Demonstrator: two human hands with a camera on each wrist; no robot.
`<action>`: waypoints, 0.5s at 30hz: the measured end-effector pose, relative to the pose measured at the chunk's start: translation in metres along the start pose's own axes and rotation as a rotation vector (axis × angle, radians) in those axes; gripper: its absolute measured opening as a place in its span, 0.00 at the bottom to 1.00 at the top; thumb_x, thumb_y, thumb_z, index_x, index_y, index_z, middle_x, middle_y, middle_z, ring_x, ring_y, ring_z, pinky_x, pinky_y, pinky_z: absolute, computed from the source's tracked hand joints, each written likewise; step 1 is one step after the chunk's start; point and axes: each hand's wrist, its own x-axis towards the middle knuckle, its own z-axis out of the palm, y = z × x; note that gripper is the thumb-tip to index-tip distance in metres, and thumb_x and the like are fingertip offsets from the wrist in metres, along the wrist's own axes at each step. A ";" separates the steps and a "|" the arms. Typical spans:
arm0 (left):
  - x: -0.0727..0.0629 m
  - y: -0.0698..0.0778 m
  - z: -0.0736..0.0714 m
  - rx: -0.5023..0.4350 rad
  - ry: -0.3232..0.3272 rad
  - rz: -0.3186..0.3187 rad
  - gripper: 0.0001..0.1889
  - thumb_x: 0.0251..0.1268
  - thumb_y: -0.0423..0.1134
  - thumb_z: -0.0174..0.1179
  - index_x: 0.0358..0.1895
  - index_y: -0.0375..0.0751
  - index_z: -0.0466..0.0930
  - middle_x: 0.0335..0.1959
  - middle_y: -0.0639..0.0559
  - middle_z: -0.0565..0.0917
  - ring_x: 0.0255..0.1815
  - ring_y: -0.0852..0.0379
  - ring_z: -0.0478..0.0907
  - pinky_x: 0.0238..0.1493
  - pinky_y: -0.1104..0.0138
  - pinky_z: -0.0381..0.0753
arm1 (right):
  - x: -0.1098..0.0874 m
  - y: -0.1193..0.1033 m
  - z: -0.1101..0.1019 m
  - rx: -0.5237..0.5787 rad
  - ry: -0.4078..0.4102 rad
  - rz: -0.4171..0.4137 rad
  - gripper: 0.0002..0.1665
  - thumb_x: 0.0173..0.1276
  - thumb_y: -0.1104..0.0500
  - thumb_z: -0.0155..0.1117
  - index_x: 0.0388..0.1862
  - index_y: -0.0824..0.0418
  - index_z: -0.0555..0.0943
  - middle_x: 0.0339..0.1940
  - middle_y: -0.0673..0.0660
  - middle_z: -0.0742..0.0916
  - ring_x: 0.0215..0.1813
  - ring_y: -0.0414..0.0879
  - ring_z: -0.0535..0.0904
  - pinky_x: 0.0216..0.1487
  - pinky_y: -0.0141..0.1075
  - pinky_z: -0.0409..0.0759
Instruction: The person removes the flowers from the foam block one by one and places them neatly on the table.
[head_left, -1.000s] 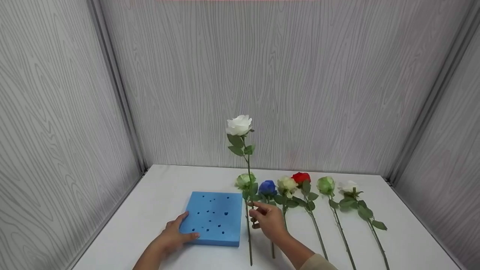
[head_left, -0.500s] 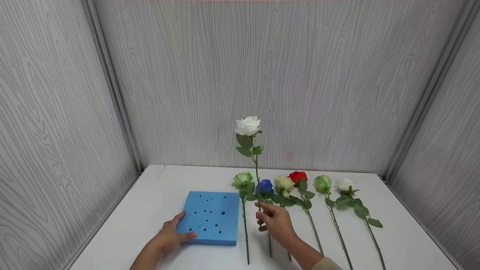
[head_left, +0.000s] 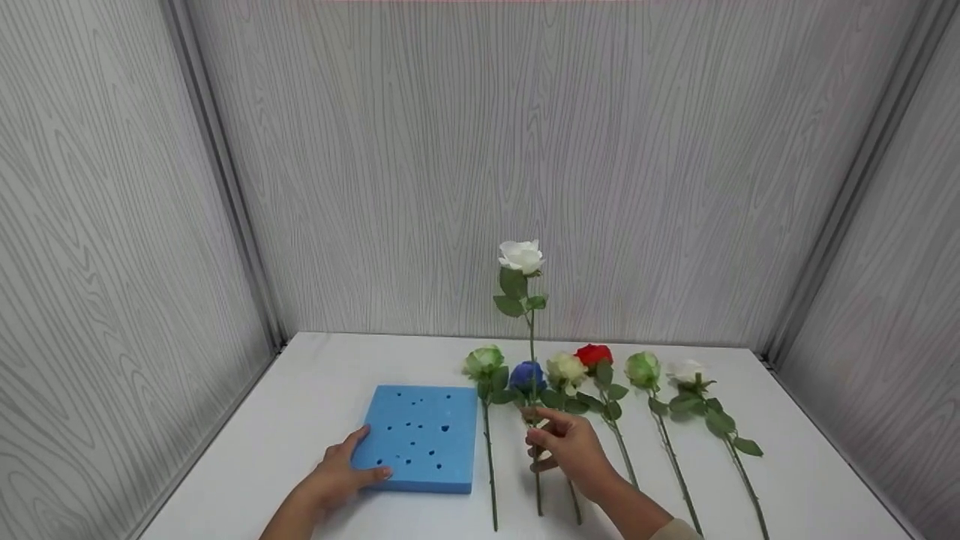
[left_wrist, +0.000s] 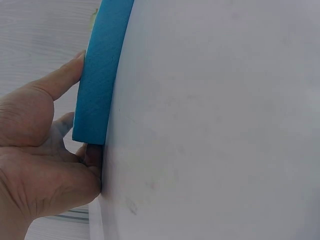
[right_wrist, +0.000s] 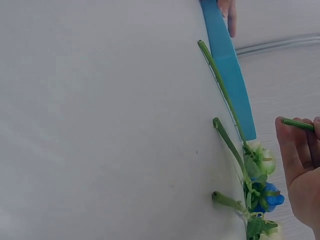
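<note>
Upright in the air, a white rose [head_left: 520,256] on a long green stem is pinched by my right hand [head_left: 570,450] near the stem's lower part. In the right wrist view, the cut end of its stem [right_wrist: 296,123] shows among the fingers. My left hand [head_left: 336,474] holds the near left corner of a blue foam block [head_left: 427,412], which is pierced with several holes. Seen from the left wrist, the thumb touches the block's upper edge [left_wrist: 97,75], while the other fingers are partly hidden beside it. Behind the held stem lies a blue rose [head_left: 526,376].
A green-white rose [head_left: 484,362] lies just right of the block. Farther right on the white table [head_left: 337,360] lie a cream rose [head_left: 566,369], a red rose [head_left: 594,354], a green rose [head_left: 643,370] and another white rose [head_left: 686,371]. Grey wood-grain panels [head_left: 480,165] enclose the table.
My right hand has carried the white rose to the right, away from the block and over the blue rose; the bloom sits slightly lower. My left hand stays on the block.
</note>
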 end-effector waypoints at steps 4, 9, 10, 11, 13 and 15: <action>-0.002 -0.001 -0.001 0.022 0.009 0.018 0.62 0.60 0.61 0.79 0.89 0.44 0.50 0.83 0.18 0.52 0.84 0.12 0.49 0.81 0.24 0.55 | -0.002 -0.003 -0.005 -0.013 0.006 0.010 0.32 0.76 0.59 0.73 0.76 0.64 0.79 0.39 0.55 0.88 0.40 0.46 0.91 0.40 0.45 0.95; -0.002 -0.002 -0.001 0.020 0.019 0.016 0.61 0.60 0.60 0.80 0.89 0.44 0.51 0.83 0.19 0.53 0.84 0.12 0.49 0.81 0.24 0.55 | -0.007 -0.006 -0.016 -0.021 -0.003 0.018 0.26 0.77 0.61 0.72 0.72 0.62 0.83 0.40 0.54 0.86 0.39 0.45 0.91 0.40 0.46 0.95; -0.002 -0.002 -0.001 0.017 0.019 0.014 0.61 0.59 0.60 0.80 0.89 0.44 0.51 0.83 0.19 0.53 0.84 0.12 0.49 0.81 0.24 0.55 | -0.008 -0.007 -0.019 -0.021 -0.008 0.021 0.25 0.78 0.61 0.71 0.72 0.62 0.83 0.41 0.54 0.85 0.39 0.45 0.91 0.40 0.46 0.95; -0.001 -0.002 -0.001 0.013 0.020 0.012 0.62 0.59 0.60 0.80 0.89 0.44 0.51 0.83 0.20 0.53 0.84 0.12 0.49 0.81 0.24 0.55 | -0.010 -0.007 -0.023 -0.022 -0.012 0.024 0.25 0.78 0.61 0.71 0.72 0.61 0.83 0.40 0.55 0.85 0.39 0.45 0.91 0.40 0.46 0.95; -0.001 -0.001 0.000 0.005 0.018 0.013 0.62 0.58 0.60 0.80 0.89 0.44 0.52 0.83 0.20 0.53 0.84 0.13 0.49 0.81 0.24 0.54 | -0.015 -0.008 -0.031 -0.030 -0.019 0.033 0.26 0.78 0.61 0.71 0.73 0.61 0.82 0.40 0.55 0.86 0.39 0.46 0.91 0.40 0.46 0.95; -0.001 -0.001 0.000 0.006 0.018 0.006 0.62 0.58 0.60 0.81 0.89 0.45 0.52 0.84 0.20 0.53 0.85 0.13 0.49 0.82 0.24 0.54 | -0.019 -0.008 -0.041 -0.045 -0.021 0.042 0.27 0.79 0.60 0.70 0.74 0.61 0.81 0.39 0.54 0.86 0.40 0.45 0.90 0.40 0.45 0.95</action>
